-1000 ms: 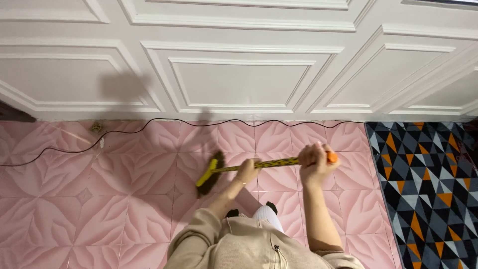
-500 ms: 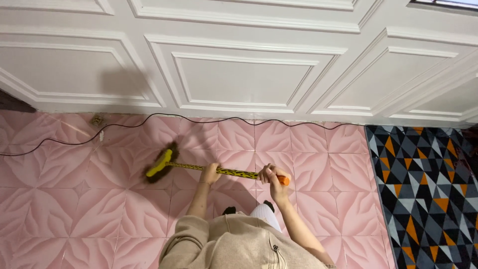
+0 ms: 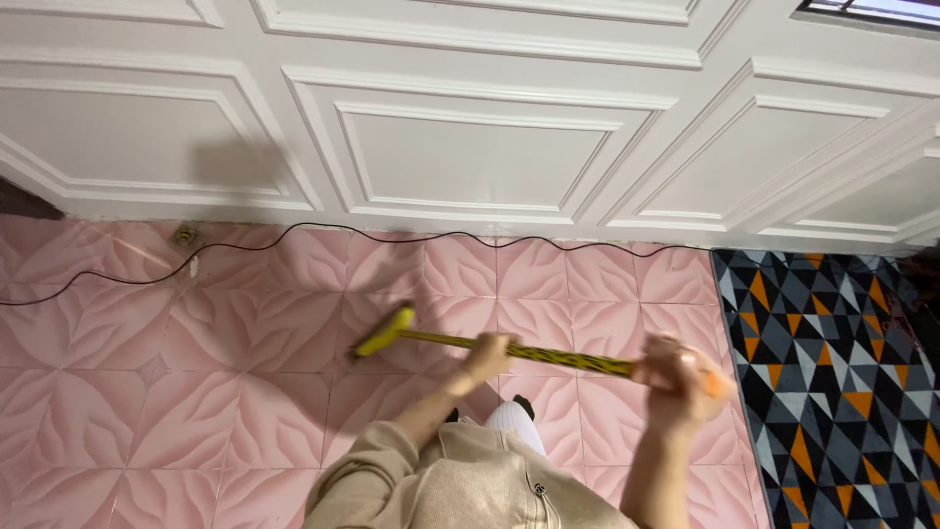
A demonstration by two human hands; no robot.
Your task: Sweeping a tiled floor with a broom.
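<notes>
I hold a broom with a yellow-and-black patterned handle and a yellow head with dark bristles. My left hand grips the handle near its middle. My right hand, blurred by motion, grips the orange top end. The broom lies nearly level above the pink patterned floor tiles, with its head to the left. My beige sleeves and top fill the bottom centre.
A white panelled wall runs across the top. A thin black cable snakes along its base over the tiles. A geometric black, orange and grey rug covers the floor at right. A small piece of debris lies by the wall.
The broom has swung to the right: its head moved from the left tiles toward the centre, and both hands shifted right, the right hand now nearer the rug.
</notes>
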